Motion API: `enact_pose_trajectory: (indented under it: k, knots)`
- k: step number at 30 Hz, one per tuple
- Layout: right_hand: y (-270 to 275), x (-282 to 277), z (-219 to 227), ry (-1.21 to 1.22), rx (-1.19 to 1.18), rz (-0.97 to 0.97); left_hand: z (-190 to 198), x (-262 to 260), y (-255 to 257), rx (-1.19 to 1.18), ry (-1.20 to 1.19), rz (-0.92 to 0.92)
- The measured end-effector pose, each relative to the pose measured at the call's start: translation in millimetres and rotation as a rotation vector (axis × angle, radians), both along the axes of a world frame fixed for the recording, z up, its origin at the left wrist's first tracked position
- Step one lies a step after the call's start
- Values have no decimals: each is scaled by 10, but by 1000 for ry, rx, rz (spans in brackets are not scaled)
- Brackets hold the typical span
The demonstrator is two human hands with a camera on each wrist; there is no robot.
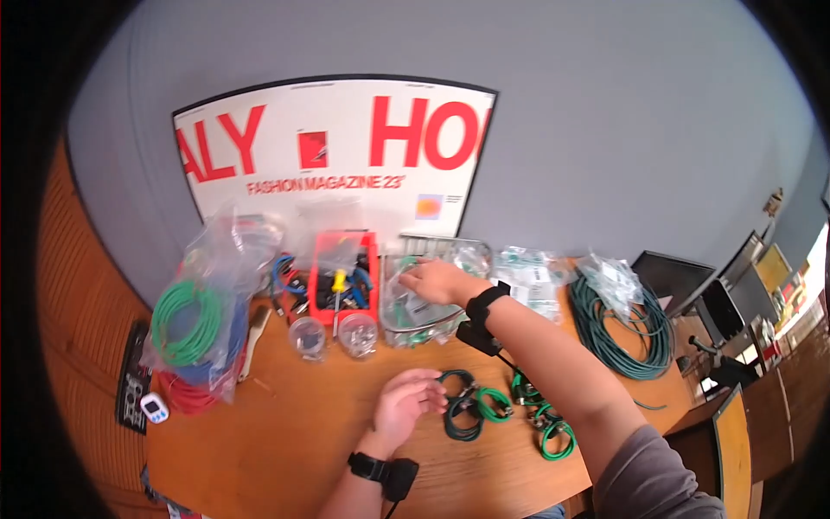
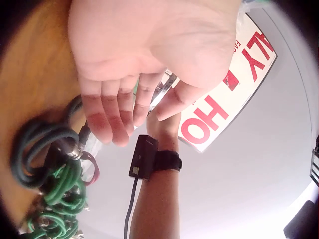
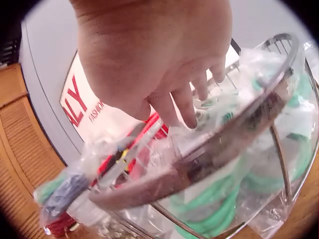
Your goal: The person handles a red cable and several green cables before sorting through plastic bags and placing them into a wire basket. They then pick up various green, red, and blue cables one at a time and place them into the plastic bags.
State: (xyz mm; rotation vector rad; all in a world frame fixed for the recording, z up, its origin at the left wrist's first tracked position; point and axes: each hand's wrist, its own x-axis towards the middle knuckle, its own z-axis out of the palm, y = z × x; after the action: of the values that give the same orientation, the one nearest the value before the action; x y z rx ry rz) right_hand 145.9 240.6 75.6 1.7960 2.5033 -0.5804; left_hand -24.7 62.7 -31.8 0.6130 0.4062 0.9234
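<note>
1. In the right wrist view, the right hand (image 3: 159,59) was cut off at twelve o'clock by the upper edge; whether its fingertips touched the clear bags (image 3: 259,72) could not be told.
2. The rim of the wire basket (image 3: 134,191) was blurred there toward seven o'clock.
3. In the left wrist view, the left hand (image 2: 149,50) ran past the top edge at twelve o'clock and hid most of the right hand.
4. In the head view, the lower edge cut off the left forearm (image 1: 350,497) at six o'clock and the grey sleeve (image 1: 657,480) near five.
5. The screen of the white device (image 1: 154,407) at eight o'clock was too small to read.
</note>
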Motion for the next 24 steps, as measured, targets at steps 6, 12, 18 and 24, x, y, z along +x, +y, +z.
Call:
enact_pose_trajectory:
  k: [6, 12, 18, 24]
  knots:
    - [-131, 1290, 487, 473, 309, -150, 19, 3, 27, -6, -31, 2]
    - [-259, 2339, 20, 183, 106, -611, 26, 15, 26, -13, 11, 12]
    - [-81, 2008, -393, 74, 115, -675, 38, 30, 14, 23, 26, 12]
    - [-418, 2168, 37, 304, 488, -571, 42, 33, 14, 49, 51, -4]
